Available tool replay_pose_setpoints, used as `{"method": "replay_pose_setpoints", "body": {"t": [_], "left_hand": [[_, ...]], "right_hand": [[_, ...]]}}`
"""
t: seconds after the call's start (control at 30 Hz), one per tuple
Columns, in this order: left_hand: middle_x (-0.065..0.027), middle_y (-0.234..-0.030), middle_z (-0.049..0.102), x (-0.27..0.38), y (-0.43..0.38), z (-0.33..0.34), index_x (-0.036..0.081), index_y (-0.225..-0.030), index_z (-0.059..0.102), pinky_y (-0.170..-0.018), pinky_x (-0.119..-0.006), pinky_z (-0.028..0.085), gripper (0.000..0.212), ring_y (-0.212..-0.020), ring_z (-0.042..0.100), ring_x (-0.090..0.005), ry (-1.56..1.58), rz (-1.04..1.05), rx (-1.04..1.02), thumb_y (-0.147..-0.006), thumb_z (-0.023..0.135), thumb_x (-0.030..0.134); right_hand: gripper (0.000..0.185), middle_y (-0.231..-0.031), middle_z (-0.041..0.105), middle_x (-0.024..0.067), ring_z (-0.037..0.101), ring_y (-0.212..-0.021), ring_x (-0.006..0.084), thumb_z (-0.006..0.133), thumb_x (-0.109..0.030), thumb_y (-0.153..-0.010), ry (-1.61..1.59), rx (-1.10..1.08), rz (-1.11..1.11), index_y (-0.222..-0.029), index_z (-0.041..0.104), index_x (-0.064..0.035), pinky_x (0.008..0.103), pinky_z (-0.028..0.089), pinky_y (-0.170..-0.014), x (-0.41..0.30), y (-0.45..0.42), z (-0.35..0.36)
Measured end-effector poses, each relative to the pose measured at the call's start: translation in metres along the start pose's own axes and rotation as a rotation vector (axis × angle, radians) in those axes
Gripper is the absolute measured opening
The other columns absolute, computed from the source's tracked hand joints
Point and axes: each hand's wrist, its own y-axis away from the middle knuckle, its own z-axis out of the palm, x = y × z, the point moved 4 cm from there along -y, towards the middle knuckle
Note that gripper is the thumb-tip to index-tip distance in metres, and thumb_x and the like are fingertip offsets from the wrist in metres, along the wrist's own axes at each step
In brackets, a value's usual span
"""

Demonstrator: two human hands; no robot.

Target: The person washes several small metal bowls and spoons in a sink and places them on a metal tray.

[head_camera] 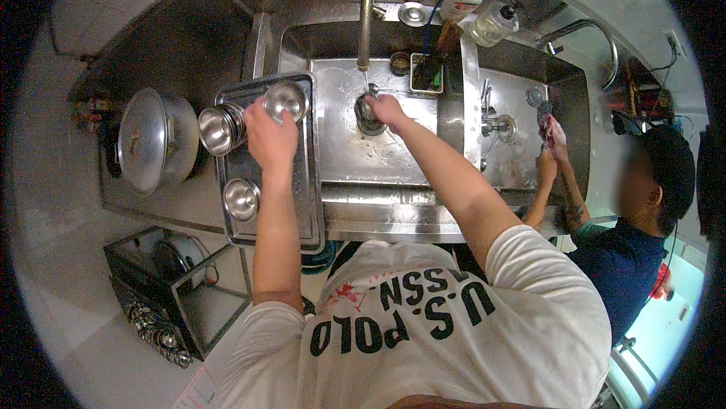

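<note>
My left hand [271, 139] grips a shiny steel bowl [278, 97] over a metal tray [272, 193], its thumb over the bowl's rim. Beside its fingers a stack of steel bowls [218, 131] lies tilted at the tray's left edge. Another steel bowl [241, 200] sits lower on the tray. My right hand [387, 111] holds a small round metal vessel [368, 120] low in the left sink basin [397, 154]. Water runs onto it from the faucet pipe [367, 18]. My fingers hide part of this vessel, so its exact kind is unclear.
A large lidded pot [156, 139] stands at left. In the basin are a small round container [400, 62] and a white-rimmed tub [426, 73]. Pump bottles [462, 1] stand behind. At right, a co-worker's soapy hands [553, 142] work over the second basin [510, 165].
</note>
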Motion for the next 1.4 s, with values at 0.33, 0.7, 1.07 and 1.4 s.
{"method": "replay_pose_setpoints", "body": {"t": [0.33, 0.7, 1.07, 1.4], "left_hand": [[-0.0205, -0.120, 0.058, 0.060, 0.043, 0.188, 0.007, -0.133, 0.045, -0.085, -0.043, 0.052, 0.054, -0.103, 0.063, -0.0303, 0.619, -0.193, -0.424, -0.098, 0.047, 0.047], [-0.0069, -0.094, 0.062, 0.097, 0.011, 0.220, 0.008, -0.102, 0.060, -0.078, -0.036, 0.049, 0.034, -0.084, 0.058, -0.0175, 1.112, -0.216, -0.498, -0.098, 0.051, 0.041], [-0.0103, -0.121, 0.063, 0.089, 0.013, 0.216, 0.015, -0.130, 0.055, -0.091, -0.052, 0.049, 0.048, -0.106, 0.062, -0.0301, 1.626, -0.739, -1.116, -0.096, 0.044, 0.047], [-0.0103, -0.115, 0.066, 0.098, 0.022, 0.195, 0.012, -0.117, 0.061, -0.095, -0.047, 0.047, 0.059, -0.106, 0.062, -0.0307, 1.749, -0.845, -1.101, -0.084, 0.049, 0.059]], "right_hand": [[0.048, -0.098, 0.068, 0.0229, 0.064, -0.095, 0.0409, 0.045, -0.044, -0.098, 0.149, 0.083, -0.274, -0.101, 0.070, -0.0030, 0.0463, 0.049, -0.085, -0.088, -0.010, -0.040], [0.045, -0.110, 0.067, 0.0106, 0.058, -0.102, 0.0173, 0.050, -0.039, -0.099, -0.471, -0.148, -0.101, -0.114, 0.062, 0.0012, 0.0313, 0.042, -0.092, -0.080, 0.046, -0.059], [0.039, -0.106, 0.069, 0.0119, 0.065, -0.099, 0.0310, 0.053, -0.048, -0.093, 0.584, -0.116, -0.557, -0.112, 0.071, -0.0191, 0.0622, 0.021, -0.113, -0.067, 0.053, -0.052], [0.032, -0.091, 0.070, 0.0164, 0.064, -0.101, 0.0338, 0.060, -0.031, -0.085, 0.739, -0.094, -0.510, -0.104, 0.067, -0.0063, 0.0535, 0.026, -0.115, -0.093, 0.066, -0.041]]}}
